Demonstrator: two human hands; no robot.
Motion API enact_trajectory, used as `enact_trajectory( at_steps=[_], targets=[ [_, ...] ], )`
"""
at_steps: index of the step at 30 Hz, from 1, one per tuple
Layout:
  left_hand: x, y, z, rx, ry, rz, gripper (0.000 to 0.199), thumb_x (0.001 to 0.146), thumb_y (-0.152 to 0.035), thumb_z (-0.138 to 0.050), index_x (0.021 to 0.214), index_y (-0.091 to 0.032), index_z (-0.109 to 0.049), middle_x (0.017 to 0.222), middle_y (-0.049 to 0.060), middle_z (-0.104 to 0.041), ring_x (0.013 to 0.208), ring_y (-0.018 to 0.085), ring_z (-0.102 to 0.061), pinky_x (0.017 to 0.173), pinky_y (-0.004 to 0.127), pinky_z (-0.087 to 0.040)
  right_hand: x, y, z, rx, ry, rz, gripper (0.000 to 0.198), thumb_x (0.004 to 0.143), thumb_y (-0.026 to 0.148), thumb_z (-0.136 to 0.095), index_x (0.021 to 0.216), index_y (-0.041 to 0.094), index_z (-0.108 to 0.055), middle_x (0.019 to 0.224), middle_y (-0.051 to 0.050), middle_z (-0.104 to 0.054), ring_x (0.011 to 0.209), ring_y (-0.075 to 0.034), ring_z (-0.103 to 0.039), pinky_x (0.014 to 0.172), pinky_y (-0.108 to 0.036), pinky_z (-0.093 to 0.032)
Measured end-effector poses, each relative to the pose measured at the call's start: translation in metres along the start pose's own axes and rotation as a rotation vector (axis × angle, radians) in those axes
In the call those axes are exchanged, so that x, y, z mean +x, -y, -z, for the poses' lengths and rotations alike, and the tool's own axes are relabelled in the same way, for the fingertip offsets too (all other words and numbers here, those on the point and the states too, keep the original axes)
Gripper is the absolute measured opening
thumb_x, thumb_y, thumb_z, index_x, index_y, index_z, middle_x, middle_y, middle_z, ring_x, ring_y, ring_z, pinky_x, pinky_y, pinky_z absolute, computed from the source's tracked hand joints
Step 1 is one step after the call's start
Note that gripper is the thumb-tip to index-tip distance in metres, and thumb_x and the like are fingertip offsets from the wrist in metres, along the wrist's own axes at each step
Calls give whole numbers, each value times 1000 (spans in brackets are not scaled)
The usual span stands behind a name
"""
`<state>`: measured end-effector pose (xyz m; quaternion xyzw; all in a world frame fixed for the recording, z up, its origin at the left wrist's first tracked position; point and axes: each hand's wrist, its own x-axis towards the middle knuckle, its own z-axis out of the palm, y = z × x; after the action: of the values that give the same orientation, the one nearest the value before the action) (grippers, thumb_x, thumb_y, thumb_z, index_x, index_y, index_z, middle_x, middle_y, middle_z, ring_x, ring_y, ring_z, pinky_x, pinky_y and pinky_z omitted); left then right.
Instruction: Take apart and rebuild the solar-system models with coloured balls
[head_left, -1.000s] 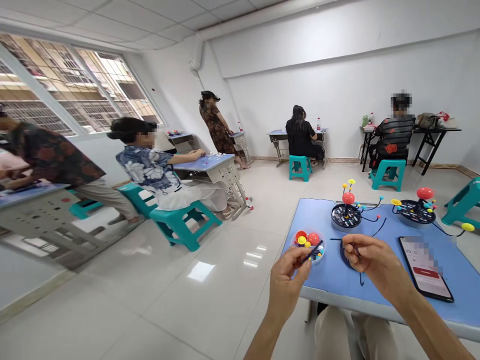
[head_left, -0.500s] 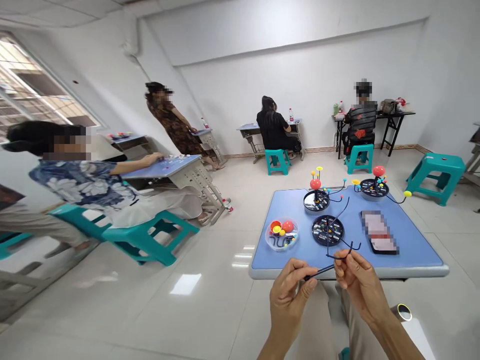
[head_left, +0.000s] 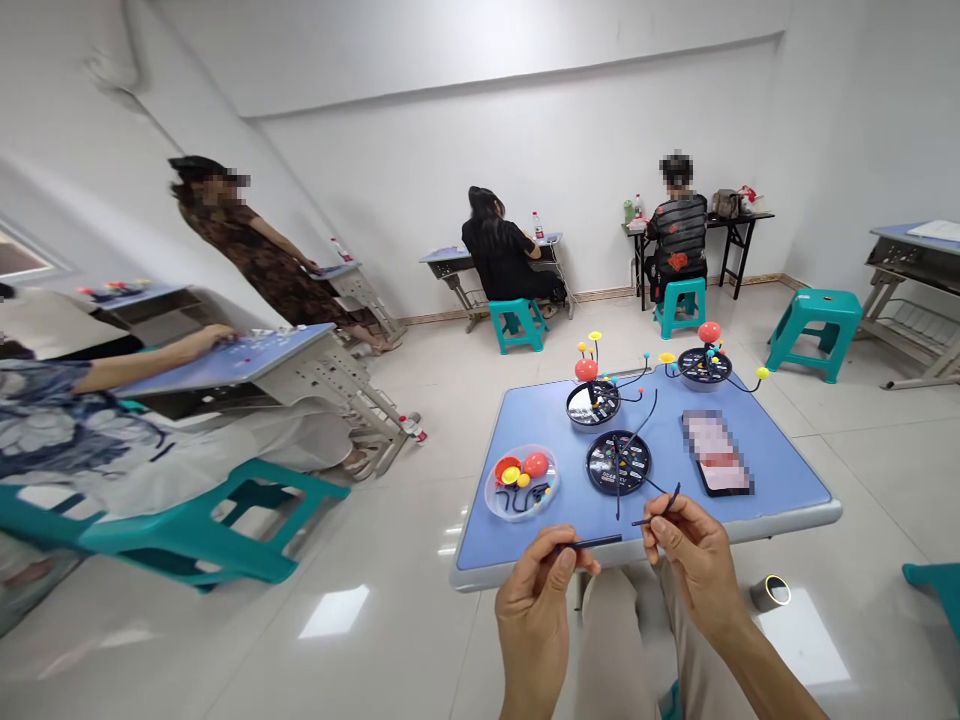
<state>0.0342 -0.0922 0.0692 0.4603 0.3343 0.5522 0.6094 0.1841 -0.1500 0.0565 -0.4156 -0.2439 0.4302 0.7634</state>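
My left hand (head_left: 536, 605) pinches a straight black rod (head_left: 601, 541) that points right, just over the table's front edge. In my right hand (head_left: 694, 560) is a thin bent black rod (head_left: 640, 522), held between thumb and fingers. The two rods are apart, their ends facing each other. Just beyond my hands a round black base (head_left: 604, 478) with printed labels lies on the table, several thin black arms sticking out from it. Left of it, a clear round tub (head_left: 489, 492) holds a red ball (head_left: 535, 464), yellow pieces and black curved rods.
Two planet models, a nearer one (head_left: 586, 371) and a farther one (head_left: 709, 333), stand at the back of the blue table (head_left: 480, 545). A phone (head_left: 716, 455) lies on the right. Several people sit or stand at other desks; a green stool (head_left: 817, 330) stands beyond the table.
The view has turned right. My hands have drawn their rods apart; before, the rods met between them. The bent rod in my right hand has turned.
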Motion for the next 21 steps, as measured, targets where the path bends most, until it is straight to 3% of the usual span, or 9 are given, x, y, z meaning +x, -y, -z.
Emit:
enact_trajectory(
  at_steps=[6,21],
  targets=[
    [-1,8,-3,61,-32,58,25,74,-39,-75,86,-17,-70,71,2,-71,63,19,-68,65,35,-61,1,-3,2,-29,-27,-13,22,80,37,-72,90,19,-67,67,1,-59,59,-12,-52,57,-25,-43],
    [2,8,-1,157,-24,21,26,77,-40,-72,89,-17,-69,68,2,-72,66,20,-70,69,35,-61,-5,6,-8,-111,36,70,21,83,39,-68,84,18,-68,70,-2,-63,60,-14,-58,55,-27,-52]
  ],
)
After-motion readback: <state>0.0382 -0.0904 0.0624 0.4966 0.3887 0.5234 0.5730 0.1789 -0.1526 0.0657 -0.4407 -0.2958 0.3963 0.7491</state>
